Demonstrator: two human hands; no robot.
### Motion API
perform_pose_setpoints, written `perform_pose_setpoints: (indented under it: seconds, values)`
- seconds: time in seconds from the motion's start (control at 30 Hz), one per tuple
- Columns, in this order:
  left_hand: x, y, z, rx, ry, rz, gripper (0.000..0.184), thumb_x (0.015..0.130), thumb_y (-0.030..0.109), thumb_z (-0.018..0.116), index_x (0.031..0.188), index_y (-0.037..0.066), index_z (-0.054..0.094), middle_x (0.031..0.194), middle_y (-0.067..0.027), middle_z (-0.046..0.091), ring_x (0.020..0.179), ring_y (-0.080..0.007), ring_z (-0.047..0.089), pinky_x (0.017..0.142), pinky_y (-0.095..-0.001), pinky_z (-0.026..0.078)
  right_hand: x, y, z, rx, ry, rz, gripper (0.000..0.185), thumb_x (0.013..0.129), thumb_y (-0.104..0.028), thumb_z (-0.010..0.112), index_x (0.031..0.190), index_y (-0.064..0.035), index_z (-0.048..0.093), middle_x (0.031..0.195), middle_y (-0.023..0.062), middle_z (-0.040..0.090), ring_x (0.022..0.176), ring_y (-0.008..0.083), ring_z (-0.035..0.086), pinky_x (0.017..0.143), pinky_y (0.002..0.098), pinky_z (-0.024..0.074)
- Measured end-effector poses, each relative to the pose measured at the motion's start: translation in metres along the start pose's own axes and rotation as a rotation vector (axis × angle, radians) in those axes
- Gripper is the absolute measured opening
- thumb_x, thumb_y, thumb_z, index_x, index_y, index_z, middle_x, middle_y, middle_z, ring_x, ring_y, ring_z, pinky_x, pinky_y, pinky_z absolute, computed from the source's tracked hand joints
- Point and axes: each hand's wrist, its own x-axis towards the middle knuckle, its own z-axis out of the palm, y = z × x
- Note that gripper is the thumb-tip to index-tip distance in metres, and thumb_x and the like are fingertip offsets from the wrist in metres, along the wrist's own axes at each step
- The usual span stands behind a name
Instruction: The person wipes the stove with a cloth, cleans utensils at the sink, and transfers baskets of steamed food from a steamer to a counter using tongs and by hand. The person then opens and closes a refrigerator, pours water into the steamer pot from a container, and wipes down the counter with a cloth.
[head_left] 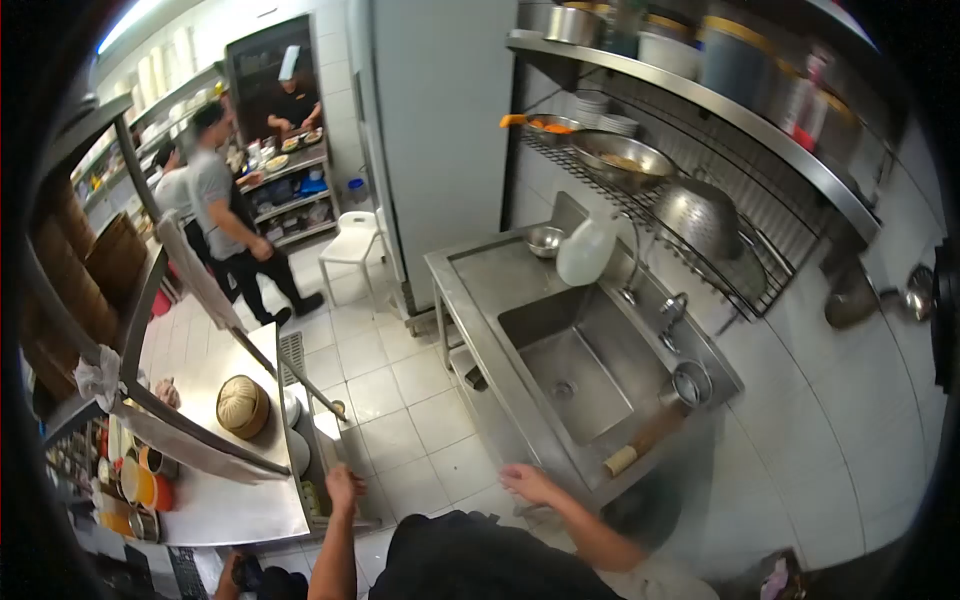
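Note:
My left hand [345,488] hangs in front of me, its fingers loosely curled, with no object visible in it. It is close to the right end of a steel worktable [255,500]. A round bamboo steamer [243,406] sits on that table. My right hand [528,485] is held out, fingers loosely extended and holding nothing. The front edge of a steel sink unit [490,385] is nearest to it. At the sink's near rim lie a wooden-handled tool [622,460] and a metal strainer or cup [690,382], blurred.
A large fridge-like cabinet [440,150] and a white stool [352,240] stand ahead. A plastic jug [587,252] is on the sink counter. Pans and a colander [695,218] fill the wire rack above. Several people, one in a grey shirt [213,185], are in the kitchen.

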Motion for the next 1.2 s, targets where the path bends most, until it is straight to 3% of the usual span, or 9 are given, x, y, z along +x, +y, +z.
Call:
perform_pose_setpoints:
  seconds: [0.1, 0.23, 0.37, 0.63, 0.8, 0.9, 0.93, 1.03, 1.2]
  values:
    - [-0.005, -0.055, 0.043, 0.171, -0.303, -0.319, 0.035, 0.094, 0.032, 0.045, 0.081, 0.001, 0.055, 0.074, -0.0118, 0.06, 0.058, -0.0188, 0.06, 0.045, -0.0317, 0.048, 0.029, -0.019, -0.003, 0.057, -0.035, -0.009, 0.029, 0.089, -0.022, 0.059, 0.111, -0.0032, 0.057, 0.096, 0.0058, 0.063, 0.085, 0.0123, 0.06, 0.07, 0.0258, 0.0479]
    - [0.0, -0.026, 0.106, 0.16, -0.857, -0.464, 0.033, 0.095, 0.031, 0.047, 0.097, 0.0, 0.06, 0.085, -0.0086, 0.064, 0.073, -0.0182, 0.063, 0.064, -0.0322, 0.052, 0.065, -0.058, 0.003, 0.181, -0.039, -0.002, 0.03, 0.089, -0.022, 0.059, 0.113, -0.0038, 0.056, 0.1, 0.0061, 0.062, 0.09, 0.0132, 0.06, 0.074, 0.0264, 0.0483]
    - [0.046, 0.1, 0.16, 0.228, -0.911, -0.102, 0.042, 0.097, 0.034, 0.04, 0.104, -0.001, 0.06, 0.093, -0.0079, 0.064, 0.087, -0.0168, 0.06, 0.078, -0.0315, 0.049, 0.108, -0.088, 0.009, 0.233, -0.09, 0.024, 0.031, 0.09, -0.023, 0.058, 0.114, -0.0024, 0.056, 0.102, 0.0058, 0.061, 0.091, 0.0139, 0.06, 0.074, 0.0264, 0.0484]
    - [0.079, 0.453, 0.131, -0.458, -1.485, 0.747, 0.046, 0.099, 0.032, 0.033, 0.114, -0.005, 0.056, 0.113, -0.0191, 0.058, 0.103, -0.0263, 0.057, 0.084, -0.0356, 0.046, 0.217, -0.113, 0.011, 0.23, -0.031, 0.216, 0.031, 0.092, -0.02, 0.055, 0.115, 0.0, 0.053, 0.105, 0.0094, 0.063, 0.097, 0.0178, 0.061, 0.08, 0.029, 0.0502]
    - [0.118, 0.512, 0.126, -0.745, -1.953, 1.016, 0.048, 0.097, 0.029, 0.035, 0.128, -0.007, 0.041, 0.134, -0.021, 0.04, 0.124, -0.0298, 0.041, 0.102, -0.0423, 0.032, 0.265, -0.132, 0.025, 0.21, 0.036, 0.323, 0.031, 0.09, -0.022, 0.058, 0.114, -0.002, 0.054, 0.1, 0.0077, 0.064, 0.086, 0.0133, 0.062, 0.07, 0.0261, 0.0505]
    - [0.136, 0.514, 0.143, -1.306, -1.735, 0.962, 0.049, 0.094, 0.028, 0.046, 0.118, -0.013, 0.05, 0.119, -0.0351, 0.049, 0.111, -0.0444, 0.051, 0.095, -0.0548, 0.04, 0.288, -0.148, 0.018, 0.253, 0.023, 0.316, 0.031, 0.09, -0.022, 0.058, 0.115, -0.0042, 0.055, 0.102, 0.0074, 0.064, 0.087, 0.0126, 0.061, 0.071, 0.0259, 0.0502]
    - [0.158, 0.516, 0.144, -1.215, -1.726, 1.091, 0.048, 0.093, 0.027, 0.049, 0.118, -0.014, 0.049, 0.12, -0.0353, 0.048, 0.111, -0.0447, 0.051, 0.094, -0.0529, 0.042, 0.298, -0.15, 0.014, 0.247, 0.027, 0.354, 0.032, 0.09, -0.021, 0.058, 0.116, -0.0031, 0.054, 0.104, 0.0091, 0.063, 0.09, 0.015, 0.062, 0.074, 0.0283, 0.0507]
    - [0.194, 0.529, 0.14, -1.17, -1.635, 0.881, 0.042, 0.091, 0.022, 0.052, 0.112, -0.014, 0.054, 0.111, -0.0354, 0.054, 0.105, -0.0449, 0.055, 0.082, -0.0464, 0.051, 0.338, -0.146, -0.015, 0.27, 0.049, 0.376, 0.034, 0.09, -0.021, 0.058, 0.117, -0.0022, 0.053, 0.106, 0.0106, 0.062, 0.094, 0.0173, 0.062, 0.077, 0.0306, 0.0513]
    - [0.289, 0.549, 0.175, -1.157, -1.475, 1.183, 0.042, 0.09, 0.026, 0.054, 0.103, -0.014, 0.059, 0.096, -0.0326, 0.061, 0.096, -0.0442, 0.06, 0.074, -0.0447, 0.054, 0.424, -0.222, -0.076, 0.293, 0.164, 0.115, 0.03, 0.089, -0.02, 0.059, 0.114, -0.0043, 0.054, 0.103, 0.007, 0.063, 0.09, 0.0146, 0.061, 0.075, 0.0279, 0.0498]
